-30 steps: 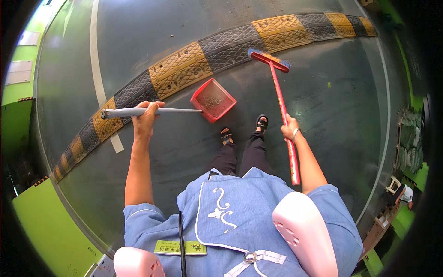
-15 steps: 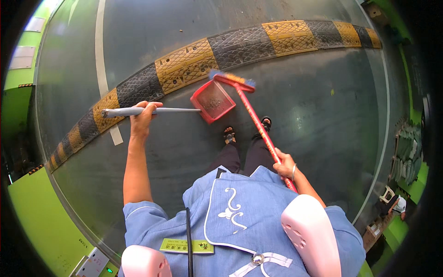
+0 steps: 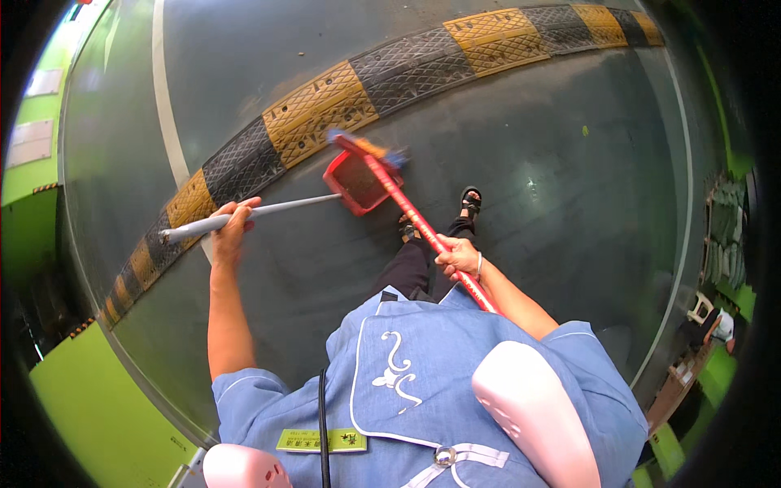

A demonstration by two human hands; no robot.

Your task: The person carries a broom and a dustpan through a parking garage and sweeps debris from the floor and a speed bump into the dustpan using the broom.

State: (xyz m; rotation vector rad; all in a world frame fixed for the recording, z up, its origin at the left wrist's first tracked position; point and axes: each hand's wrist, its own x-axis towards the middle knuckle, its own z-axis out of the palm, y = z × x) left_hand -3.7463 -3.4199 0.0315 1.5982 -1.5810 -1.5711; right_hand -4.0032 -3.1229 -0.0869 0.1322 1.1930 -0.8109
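My left hand (image 3: pixel 231 230) is closed round the grey pole handle (image 3: pixel 281 206) of a long-handled dustpan. The red pan (image 3: pixel 355 189) lies on the floor ahead of my feet; dark debris showed in it a moment earlier, but the broom now partly covers it. My right hand (image 3: pixel 460 259) grips the red shaft of a broom (image 3: pixel 411 213), which slants from my right side up to the pan. The red broom head with blue and orange bristles (image 3: pixel 376 151) is over the pan's far edge, slightly blurred.
A black and yellow speed bump (image 3: pixel 415 69) curves across the floor just beyond the pan. A white line (image 3: pixel 165 106) crosses it at the left. At far right are a stack of grey-green items (image 3: pixel 724 232) and another person (image 3: pixel 717 327). Green walls (image 3: pixel 106 390) stand at the sides.
The broom head has swung left, from beside the pan's far corner to over it. My right hand has moved forward and left. My left hand and the pan have shifted slightly left in view.
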